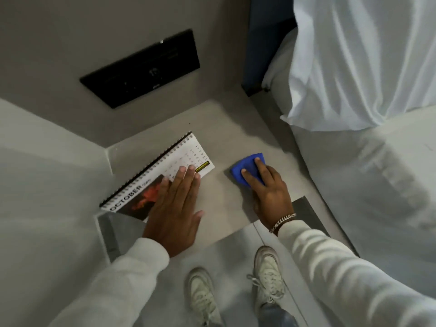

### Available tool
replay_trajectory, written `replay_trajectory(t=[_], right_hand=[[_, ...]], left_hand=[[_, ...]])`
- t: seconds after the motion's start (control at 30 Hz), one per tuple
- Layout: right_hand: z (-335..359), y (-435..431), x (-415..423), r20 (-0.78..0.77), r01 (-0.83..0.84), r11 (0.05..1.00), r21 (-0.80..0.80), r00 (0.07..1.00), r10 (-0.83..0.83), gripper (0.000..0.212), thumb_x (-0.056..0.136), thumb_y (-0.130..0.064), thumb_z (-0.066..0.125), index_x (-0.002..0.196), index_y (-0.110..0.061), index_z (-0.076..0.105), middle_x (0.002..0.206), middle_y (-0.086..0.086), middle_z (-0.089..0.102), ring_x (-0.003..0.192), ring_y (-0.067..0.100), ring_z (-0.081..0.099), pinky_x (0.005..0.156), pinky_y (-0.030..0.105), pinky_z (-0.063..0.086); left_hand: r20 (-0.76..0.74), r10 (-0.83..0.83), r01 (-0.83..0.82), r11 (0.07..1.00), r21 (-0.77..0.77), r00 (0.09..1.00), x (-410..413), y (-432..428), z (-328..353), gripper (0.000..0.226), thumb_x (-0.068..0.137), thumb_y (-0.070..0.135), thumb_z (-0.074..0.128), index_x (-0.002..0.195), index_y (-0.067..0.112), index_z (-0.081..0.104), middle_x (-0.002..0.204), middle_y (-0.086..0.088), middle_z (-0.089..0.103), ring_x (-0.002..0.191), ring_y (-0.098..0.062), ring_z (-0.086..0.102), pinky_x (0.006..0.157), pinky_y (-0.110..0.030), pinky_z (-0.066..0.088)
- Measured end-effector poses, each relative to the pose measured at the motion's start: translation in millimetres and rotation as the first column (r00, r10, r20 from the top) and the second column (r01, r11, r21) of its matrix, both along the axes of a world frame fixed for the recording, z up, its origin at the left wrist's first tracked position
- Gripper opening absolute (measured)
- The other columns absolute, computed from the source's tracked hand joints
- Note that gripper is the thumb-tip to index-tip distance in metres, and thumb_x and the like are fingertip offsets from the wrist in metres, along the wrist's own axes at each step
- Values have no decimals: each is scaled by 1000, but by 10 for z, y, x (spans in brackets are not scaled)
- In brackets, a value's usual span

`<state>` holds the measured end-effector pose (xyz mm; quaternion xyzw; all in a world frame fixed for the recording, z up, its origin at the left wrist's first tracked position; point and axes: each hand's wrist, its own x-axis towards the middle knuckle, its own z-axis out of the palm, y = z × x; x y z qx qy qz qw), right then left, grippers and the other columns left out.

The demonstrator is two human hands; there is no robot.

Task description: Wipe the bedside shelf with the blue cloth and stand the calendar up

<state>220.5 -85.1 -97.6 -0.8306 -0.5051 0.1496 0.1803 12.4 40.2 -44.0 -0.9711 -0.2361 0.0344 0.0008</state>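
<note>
So the right hand (267, 193) is pressed flat on top of the blue cloth (247, 168), fingers spread over it rather than clenched, pinning the folded wad to the bedside shelf (226, 138) toward its right edge, near the bed. The left hand (174, 208) lies open, palm down, fingertips resting on the calendar (151, 175) without gripping it. That calendar's a white spiral-bound one showing "OCTOBER", a dark photo with something red, and a date grid. It's lying flat along the shelf's left side, long axis diagonal from front-left corner toward the back, spiral binding facing the left wall.
</note>
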Motion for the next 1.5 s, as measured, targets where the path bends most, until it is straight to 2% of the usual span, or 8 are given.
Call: replay_trajectory(t=[0.23,0.43,0.57,0.7,0.97,1.13,1.3,1.5], right_hand=[[-308,-72,-67,104,-34,995,-94,994,44,64,91,-57,41,146,-26,29,159,10,18,144,37,17,109,55,27],[-159,44,-150,52,23,995,-101,999,-17,75,87,-66,35,147,-23,25,160,9,14,146,33,9,112,63,10],[172,398,-218,-101,21,997,77,995,-13,77,88,-61,40,146,-14,24,158,10,23,146,28,14,116,53,12],[482,863,-341,-385,40,979,201,922,41,70,91,-45,52,146,-12,25,153,11,33,141,23,28,115,33,23],[708,1138,-514,-615,235,941,243,787,-38,58,78,11,55,131,-11,51,119,-6,59,111,14,58,95,28,50],[762,1272,-566,-667,303,912,277,743,-45,54,77,16,46,124,-9,56,116,-2,62,108,15,61,93,31,52],[736,1570,-464,-698,384,880,281,711,-87,54,74,18,44,121,-5,56,114,2,63,109,16,61,91,24,52],[799,1769,-449,-685,371,909,193,714,-146,50,78,10,51,125,-8,53,125,10,62,117,22,58,100,45,49]], left_hand=[[39,294,-275,928,-253,955,4,-557,-661,76,91,38,40,152,0,17,162,-21,17,152,-34,13,120,-57,21],[151,632,-521,732,-439,760,-195,-750,-707,71,95,37,36,153,2,13,165,-15,8,153,-28,2,124,-47,12],[276,743,-567,653,-502,610,-441,-630,-490,67,96,37,32,151,-1,23,163,-17,16,153,-31,7,124,-46,15],[309,922,-606,388,-694,235,-530,-510,-251,66,95,38,37,152,11,22,161,-8,26,149,-18,24,121,-36,23],[215,958,-225,170,-959,-191,-357,-84,182,67,91,50,36,150,19,32,153,-2,43,141,-14,40,111,-21,34],[196,956,-83,182,-980,-220,-412,337,269,53,100,42,36,144,14,40,145,-11,50,134,-24,49,116,-48,36],[189,972,-82,178,-981,-141,-389,752,264,40,100,43,37,134,23,46,136,-1,55,123,-15,54,113,-47,41],[162,984,-178,147,-973,-76,-430,1005,275,47,98,51,38,131,21,52,134,-5,59,124,-25,55,109,-45,44]])
